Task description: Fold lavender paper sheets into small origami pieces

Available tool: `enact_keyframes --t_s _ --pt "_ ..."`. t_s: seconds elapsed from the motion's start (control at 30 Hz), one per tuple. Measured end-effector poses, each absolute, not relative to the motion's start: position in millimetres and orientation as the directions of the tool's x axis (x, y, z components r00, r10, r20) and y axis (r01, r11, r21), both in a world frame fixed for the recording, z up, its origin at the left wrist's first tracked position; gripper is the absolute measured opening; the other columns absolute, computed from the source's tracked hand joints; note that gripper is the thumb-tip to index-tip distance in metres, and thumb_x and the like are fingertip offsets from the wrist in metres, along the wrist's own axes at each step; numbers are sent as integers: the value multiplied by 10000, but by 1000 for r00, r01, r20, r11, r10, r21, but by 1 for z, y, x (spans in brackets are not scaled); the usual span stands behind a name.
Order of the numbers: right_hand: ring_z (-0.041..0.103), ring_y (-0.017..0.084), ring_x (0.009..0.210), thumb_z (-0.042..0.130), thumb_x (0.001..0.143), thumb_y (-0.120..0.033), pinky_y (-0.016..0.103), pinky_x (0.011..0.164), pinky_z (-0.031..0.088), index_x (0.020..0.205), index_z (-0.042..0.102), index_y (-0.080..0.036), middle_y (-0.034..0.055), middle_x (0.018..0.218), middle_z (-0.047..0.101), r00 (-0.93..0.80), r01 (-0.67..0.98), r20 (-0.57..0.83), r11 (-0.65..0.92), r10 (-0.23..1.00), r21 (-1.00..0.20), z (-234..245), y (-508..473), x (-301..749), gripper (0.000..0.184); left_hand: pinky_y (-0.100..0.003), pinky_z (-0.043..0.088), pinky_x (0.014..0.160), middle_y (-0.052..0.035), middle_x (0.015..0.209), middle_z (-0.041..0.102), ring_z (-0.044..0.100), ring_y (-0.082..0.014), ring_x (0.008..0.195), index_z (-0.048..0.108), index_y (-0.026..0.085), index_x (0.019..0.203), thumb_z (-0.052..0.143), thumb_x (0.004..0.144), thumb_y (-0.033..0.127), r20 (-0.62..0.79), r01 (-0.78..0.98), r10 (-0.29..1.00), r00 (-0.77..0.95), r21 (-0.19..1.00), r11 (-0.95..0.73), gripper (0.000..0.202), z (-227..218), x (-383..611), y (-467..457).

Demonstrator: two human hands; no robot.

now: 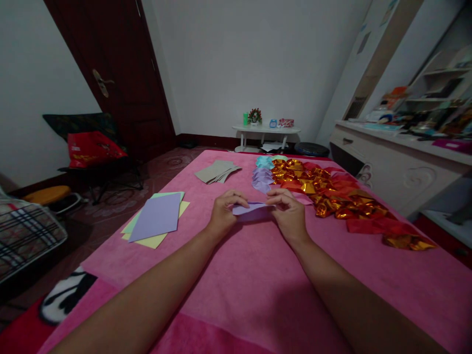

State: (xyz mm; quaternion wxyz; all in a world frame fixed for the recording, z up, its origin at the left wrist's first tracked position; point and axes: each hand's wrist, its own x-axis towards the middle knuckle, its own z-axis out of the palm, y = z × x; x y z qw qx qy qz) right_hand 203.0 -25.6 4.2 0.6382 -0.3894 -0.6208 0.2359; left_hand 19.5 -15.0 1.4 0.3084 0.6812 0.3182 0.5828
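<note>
A folded lilac paper [251,210] lies low over the pink cloth [250,285], held between both hands. My left hand [224,212] pinches its left end with curled fingers. My right hand [289,212] pinches its right end, thumb and fingers pressed together on the fold. Both forearms reach in from the bottom of the view.
A stack of lilac, green and yellow sheets [157,220] lies to the left. Grey sheets [217,171] sit farther back. Folded lilac pieces [262,178], pale blue ones [264,161] and a long heap of gold and red foil pieces [332,194] lie to the right. A chair [92,147] stands left.
</note>
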Motion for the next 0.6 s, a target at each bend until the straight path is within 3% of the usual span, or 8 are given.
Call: enact_keyframes --t_s 0.2,0.4,0.6 --pt "578 200 976 488 667 -26 333 810 468 619 658 -217 41 988 608 63 302 708 662 704 -686 10 -32 201 261 -276 438 713 -50 830 616 573 -166 795 704 203 590 725 669 172 663 130 745 77 734 -667 88 6 17 -20" --pt "576 209 995 531 733 -83 272 638 491 807 711 -227 64 1033 594 57 316 657 611 752 -726 9 -32 200 242 -270 431 697 -50 829 600 573 -164 786 695 192 589 713 686 155 681 123 729 75 719 -684 105 6 18 -20" --pt "601 195 937 560 696 -71 300 728 493 795 725 -231 53 959 625 57 295 665 623 745 -724 5 -28 203 250 -286 446 735 -47 805 632 581 -176 794 724 206 694 696 672 119 663 92 747 44 742 -664 94 3 18 -16"
